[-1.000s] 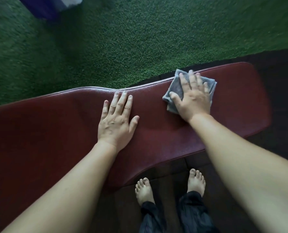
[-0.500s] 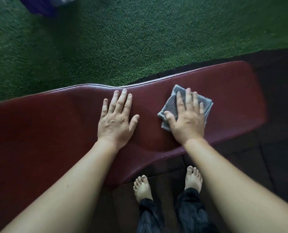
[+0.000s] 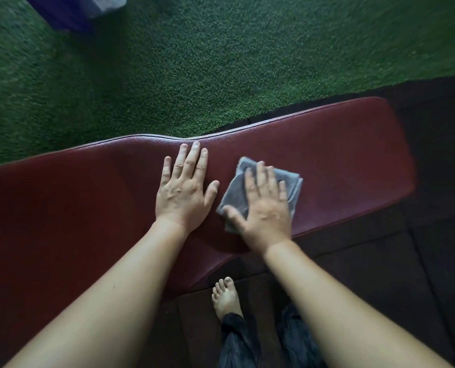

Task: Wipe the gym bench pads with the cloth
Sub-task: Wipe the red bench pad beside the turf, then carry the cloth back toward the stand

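A long dark red bench pad (image 3: pixel 340 155) runs across the view from the lower left to the right. A folded grey cloth (image 3: pixel 237 192) lies on it near its middle. My right hand (image 3: pixel 266 208) presses flat on the cloth with straight fingers and covers most of it. My left hand (image 3: pixel 185 189) rests flat on the pad just left of the cloth, fingers spread and reaching to the far edge. The thumbs of the two hands are a short gap apart.
Green artificial turf (image 3: pixel 221 62) spreads beyond the bench. Dark rubber floor tiles (image 3: pixel 380 274) lie on the near side and to the right, with my bare foot (image 3: pixel 225 296) below the pad's edge. A dark blue object (image 3: pixel 69 11) stands at the top left.
My right hand has slid the cloth from the pad's far edge toward me and to the left, ending close beside my left hand. The left hand has stayed in place.
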